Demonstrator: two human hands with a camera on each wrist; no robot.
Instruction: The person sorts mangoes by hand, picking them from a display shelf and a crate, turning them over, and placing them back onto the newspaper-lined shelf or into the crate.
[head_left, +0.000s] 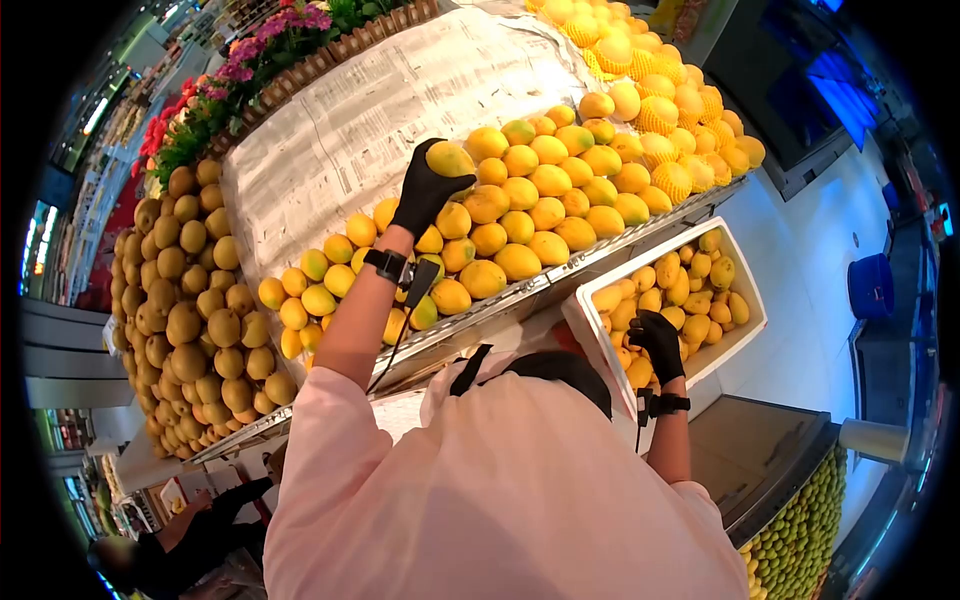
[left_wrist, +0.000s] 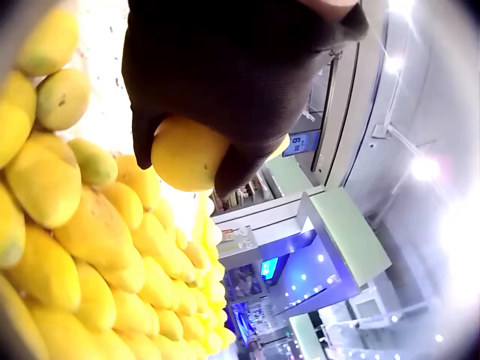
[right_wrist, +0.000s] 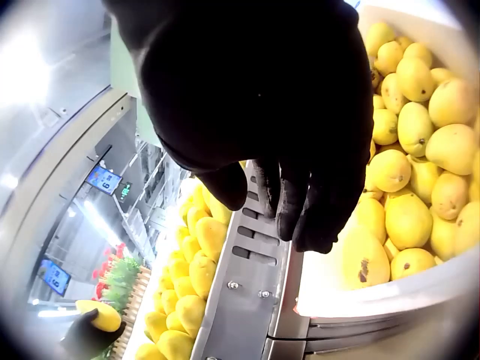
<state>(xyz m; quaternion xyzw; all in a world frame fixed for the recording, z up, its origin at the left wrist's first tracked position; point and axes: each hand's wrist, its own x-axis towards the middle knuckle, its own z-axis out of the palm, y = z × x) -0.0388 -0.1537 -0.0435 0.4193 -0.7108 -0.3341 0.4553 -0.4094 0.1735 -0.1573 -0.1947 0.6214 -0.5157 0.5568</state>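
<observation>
Mango [head_left: 450,158] in its grip, the left hand [head_left: 425,195] is poised over the counter [head_left: 560,268]. Well left of its fingers is a heap of brown fruit [head_left: 190,300]; beyond them, newspaper [head_left: 330,150] is spread. Those fingers bend round the mango with the thumb opposite, apart by just the fruit's breadth; its long axis seems to run roughly crosswise, poking out to their right. Just right of the fingers, rows of mangoes [head_left: 550,180] begin; whether the held one touches them I can't tell. Farther right, the right hand [head_left: 655,345] hangs with loosely bent fingers and nothing visible in its grasp. It's the nearer hand to the white box [head_left: 742,270], whose loose mangoes [head_left: 690,290] lie beside and below its fingers.
</observation>
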